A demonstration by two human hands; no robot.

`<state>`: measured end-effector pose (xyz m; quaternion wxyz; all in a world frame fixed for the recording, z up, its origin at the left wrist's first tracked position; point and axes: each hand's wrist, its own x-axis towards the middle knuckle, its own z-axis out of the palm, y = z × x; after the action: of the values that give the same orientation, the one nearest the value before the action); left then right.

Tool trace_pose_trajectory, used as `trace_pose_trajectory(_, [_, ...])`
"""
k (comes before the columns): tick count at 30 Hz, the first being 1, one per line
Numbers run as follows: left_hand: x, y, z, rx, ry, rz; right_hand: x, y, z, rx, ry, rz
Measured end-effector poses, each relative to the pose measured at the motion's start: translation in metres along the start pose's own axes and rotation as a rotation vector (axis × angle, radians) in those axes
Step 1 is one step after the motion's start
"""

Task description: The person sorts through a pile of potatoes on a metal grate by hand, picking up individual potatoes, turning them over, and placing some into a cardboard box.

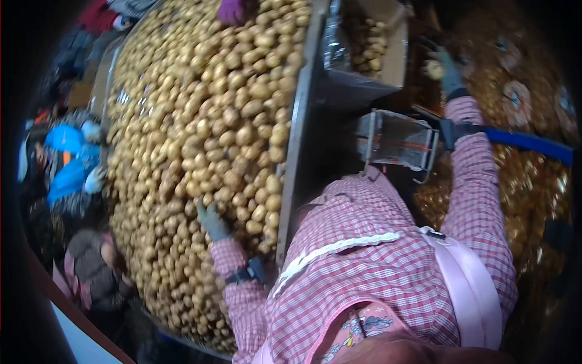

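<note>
My left hand [212, 222], in a grey-green glove, rests on the big heap of potatoes [200, 139] with its fingers stretched out among them. My right hand [450, 71], gloved the same way, reaches far out to the right past a cardboard box [396, 51]. Its fingers are closed on a pale yellow potato [434, 69]. Loose potatoes [370, 48] lie inside the box, which has a plastic liner.
A metal edge [297, 127] borders the heap. Below the box stands a wire-framed holder with clear plastic [400, 142]. Filled brown net bags [515, 182] lie at the right by a blue band [533, 145]. Co-workers, one in blue [66, 161], and a purple-gloved hand [233, 11] surround the heap.
</note>
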<state>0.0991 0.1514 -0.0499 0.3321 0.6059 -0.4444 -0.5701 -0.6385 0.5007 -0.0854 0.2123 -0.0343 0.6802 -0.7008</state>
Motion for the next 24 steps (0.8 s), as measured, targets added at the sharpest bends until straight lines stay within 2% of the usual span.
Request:
trace_pose_trajectory(1, [-0.009,0.01,0.006,0.099,-0.004,-0.024,0.026,0.007,-0.025,-0.188,0.022,-0.061])
trace_pose_trajectory(2, [0.014,-0.027,-0.023,0.63,0.008,0.402,0.039,-0.001,-0.054,-0.414,0.023,-0.137])
trace_pose_trajectory(3, [0.01,-0.011,-0.018,0.604,-0.004,0.222,0.05,-0.009,-0.065,-0.547,0.01,-0.187])
trace_pose_trajectory(4, [0.001,0.002,-0.012,0.763,0.103,0.075,0.062,-0.011,-0.072,-0.614,-0.012,-0.227])
trace_pose_trajectory(5, [0.015,-0.023,-0.023,0.639,0.09,0.412,0.068,-0.012,-0.065,-0.616,-0.038,-0.248])
trace_pose_trajectory(6, [0.014,-0.022,-0.02,0.518,0.105,0.3,0.066,-0.012,-0.047,-0.575,-0.092,-0.275])
trace_pose_trajectory(7, [0.012,-0.016,-0.012,0.383,0.104,0.196,0.039,-0.023,-0.002,-0.312,-0.044,0.026])
trace_pose_trajectory(10, [0.005,0.018,0.003,0.423,0.099,0.048,-0.053,-0.027,0.134,-0.13,-0.344,0.09])
trace_pose_trajectory(11, [0.005,0.024,0.005,0.34,0.098,0.069,-0.093,-0.038,0.182,-0.076,-0.558,0.115])
trace_pose_trajectory(12, [0.007,0.027,0.009,0.258,0.098,0.08,-0.133,-0.04,0.233,-0.263,-0.716,-0.044])
trace_pose_trajectory(13, [0.004,0.032,0.013,0.172,0.098,0.097,-0.164,-0.036,0.273,-0.226,-0.721,0.039])
trace_pose_trajectory(14, [-0.006,0.055,0.025,-0.053,0.039,0.09,-0.19,-0.027,0.31,-0.192,-0.729,0.126])
trace_pose_trajectory(15, [-0.002,0.06,0.024,0.049,0.008,0.228,-0.214,-0.016,0.34,-0.184,-0.802,0.21])
trace_pose_trajectory(16, [-0.002,0.071,0.02,0.019,0.006,0.182,-0.235,-0.005,0.364,-0.179,-0.873,0.294])
trace_pose_trajectory(17, [-0.003,0.079,0.014,-0.011,0.002,0.139,-0.25,0.009,0.386,-0.238,-0.935,0.254])
trace_pose_trajectory(18, [-0.005,0.077,0.001,-0.03,0.028,0.187,-0.256,0.022,0.4,-0.255,-1.097,0.309])
trace_pose_trajectory(19, [-0.011,0.08,-0.01,-0.045,0.055,0.238,-0.272,0.026,0.414,-0.346,-1.11,0.192])
trace_pose_trajectory(20, [-0.022,0.08,-0.024,-0.07,0.147,0.161,-0.285,0.031,0.426,-0.328,-1.104,0.208])
trace_pose_trajectory(24, [-0.045,0.048,-0.088,-0.047,0.288,0.091,-0.309,0.061,0.455,-0.299,-1.157,0.285])
